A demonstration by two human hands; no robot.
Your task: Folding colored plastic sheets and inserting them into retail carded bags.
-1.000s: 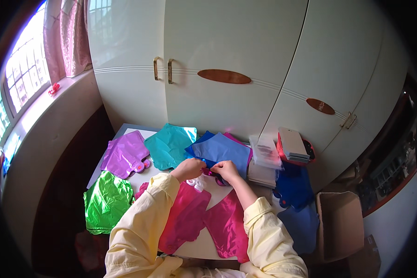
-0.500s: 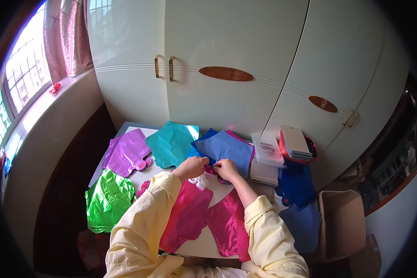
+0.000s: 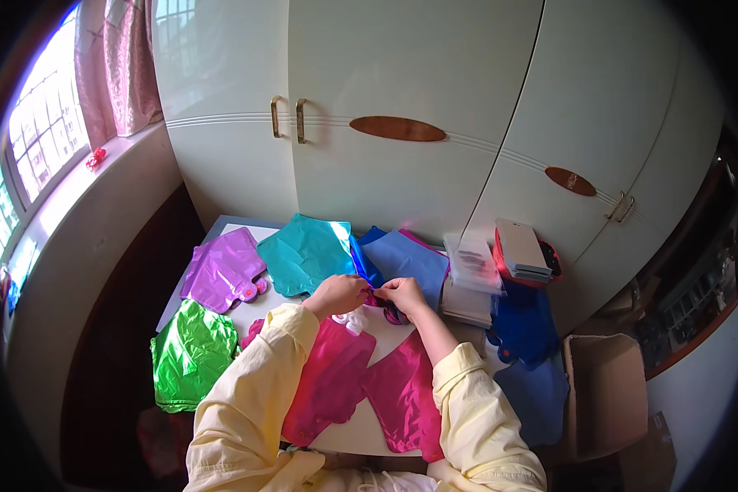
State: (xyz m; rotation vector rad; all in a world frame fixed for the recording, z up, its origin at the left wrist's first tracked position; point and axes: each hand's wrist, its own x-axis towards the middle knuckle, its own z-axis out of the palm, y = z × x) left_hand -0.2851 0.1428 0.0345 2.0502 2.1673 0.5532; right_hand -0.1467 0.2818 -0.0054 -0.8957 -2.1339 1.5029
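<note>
Over the middle of the table my left hand (image 3: 339,295) is closed on the near end of a shiny blue foil piece (image 3: 365,261), which stands up folded beyond the fingers. Beside it, my right hand (image 3: 405,297) pinches at that same end, with thumb and forefinger together. A small purple-magenta bit shows between the fingertips; its exact shape is hidden. Behind my right hand lies a flat grey-blue foil piece (image 3: 410,261). Just below my left hand sits a small white object (image 3: 353,321), too small to name. Magenta foil pieces (image 3: 334,377) lie between my forearms.
Teal (image 3: 306,252), purple (image 3: 221,266) and green (image 3: 193,357) foil pieces lie to the left. At right stand clear plastic packs (image 3: 472,264), a red container (image 3: 555,264) topped with pale cards, dark blue foil (image 3: 526,326) and a cardboard box (image 3: 604,394). White cabinets (image 3: 402,74) rise behind.
The blue foil piece has been drawn up and to the left, now folded narrow against the teal one. My hands have barely shifted.
</note>
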